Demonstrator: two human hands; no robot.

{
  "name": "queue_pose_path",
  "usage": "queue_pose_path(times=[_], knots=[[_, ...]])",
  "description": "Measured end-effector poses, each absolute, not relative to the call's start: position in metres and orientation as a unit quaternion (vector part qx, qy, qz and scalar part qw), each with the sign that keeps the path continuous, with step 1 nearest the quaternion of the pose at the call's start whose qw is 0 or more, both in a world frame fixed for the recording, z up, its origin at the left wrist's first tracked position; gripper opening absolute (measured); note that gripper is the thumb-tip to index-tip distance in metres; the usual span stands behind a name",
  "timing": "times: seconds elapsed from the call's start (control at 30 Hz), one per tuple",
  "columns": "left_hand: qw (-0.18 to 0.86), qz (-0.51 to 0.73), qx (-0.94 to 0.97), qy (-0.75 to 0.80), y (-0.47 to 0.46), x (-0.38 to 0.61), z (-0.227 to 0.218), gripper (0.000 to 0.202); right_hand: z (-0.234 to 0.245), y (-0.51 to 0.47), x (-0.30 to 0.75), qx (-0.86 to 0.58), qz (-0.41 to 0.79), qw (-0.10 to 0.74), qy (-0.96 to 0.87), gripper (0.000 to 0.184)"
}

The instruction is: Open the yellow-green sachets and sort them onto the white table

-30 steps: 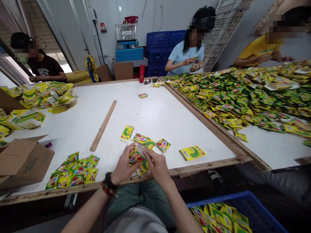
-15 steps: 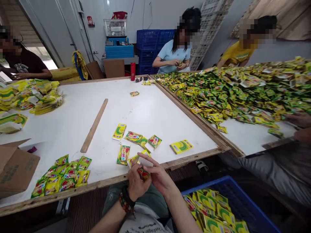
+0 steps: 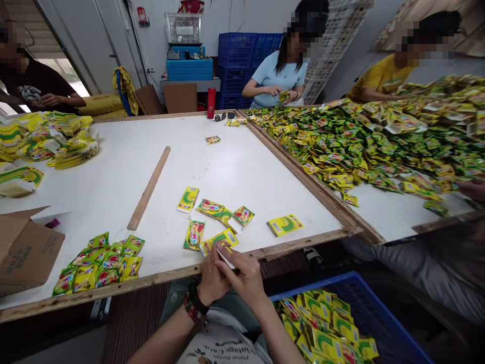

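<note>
Just over the near table edge, my left hand (image 3: 213,279) and my right hand (image 3: 245,273) are closed together around one small candy box (image 3: 226,257). Only its white flap side and a bit of yellow show; the fingers hide the rest. Right beyond my fingertips lies a yellow candy box (image 3: 220,240) on the white table. Close by are a green box with red print (image 3: 194,235), a yellow upright-lying box (image 3: 188,199), a green box (image 3: 209,208), and another box (image 3: 243,216). A separate yellow box (image 3: 285,225) lies to the right.
Candy sachets (image 3: 100,265) lie at the near left beside a cardboard carton (image 3: 26,253). A wooden strip (image 3: 149,189) crosses the white table. A blue crate (image 3: 382,308) of filled boxes stands low right. Beyond a wooden divider (image 3: 303,177) is a large sachet heap (image 3: 364,136). Several co-workers sit around.
My hands have closed in on the box, and its raised white flap is now mostly covered by my right fingers. The view has shifted slightly.
</note>
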State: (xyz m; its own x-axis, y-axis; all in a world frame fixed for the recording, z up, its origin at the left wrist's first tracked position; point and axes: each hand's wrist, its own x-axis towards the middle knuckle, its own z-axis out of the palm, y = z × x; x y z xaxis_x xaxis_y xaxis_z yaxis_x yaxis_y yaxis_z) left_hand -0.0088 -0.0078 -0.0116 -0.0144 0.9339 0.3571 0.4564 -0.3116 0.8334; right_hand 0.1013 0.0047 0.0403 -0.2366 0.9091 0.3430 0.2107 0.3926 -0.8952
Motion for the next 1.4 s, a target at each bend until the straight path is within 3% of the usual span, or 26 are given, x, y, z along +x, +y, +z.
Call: queue_pose_path(times=[0.1,0.27,0.47,0.63,0.77,0.9,1.0,1.1,1.23,1.4], knots=[[0.281,0.467,0.633,0.549,-0.008,-0.010,-0.010,0.043,0.045,0.006,0.098,-0.428,0.360,0.475,-0.679,0.029],[0.286,0.425,0.618,0.597,-0.012,-0.009,-0.019,0.062,0.049,0.007,0.096,-0.488,0.421,0.456,-0.613,0.028],[0.269,0.418,0.622,0.606,-0.011,-0.009,-0.027,0.069,0.051,0.014,0.106,-0.452,0.444,0.430,-0.644,0.027],[0.274,0.445,0.641,0.562,-0.010,-0.008,-0.012,0.041,0.047,0.009,0.104,-0.399,0.314,0.365,-0.781,0.040],[0.252,0.376,0.738,0.502,0.000,-0.024,0.016,0.060,0.049,-0.003,0.133,-0.428,0.278,0.347,-0.787,0.039],[0.132,0.255,0.698,0.656,0.028,-0.062,0.034,0.061,0.048,-0.017,0.210,-0.651,0.138,0.222,-0.713,0.037],[0.121,0.099,0.630,0.761,0.048,-0.085,0.033,0.055,0.041,-0.019,0.245,-0.690,0.050,0.136,-0.709,0.036],[0.162,0.014,0.615,0.771,0.057,-0.093,0.030,0.047,0.040,-0.011,0.225,-0.627,0.110,0.172,-0.751,0.041],[0.148,0.013,0.609,0.779,0.057,-0.093,0.031,0.045,0.044,0.011,0.150,-0.523,0.258,0.227,-0.780,0.037],[0.122,0.086,0.584,0.798,0.055,-0.103,0.037,0.043,0.027,0.034,0.081,-0.489,0.247,0.199,-0.813,0.039]])
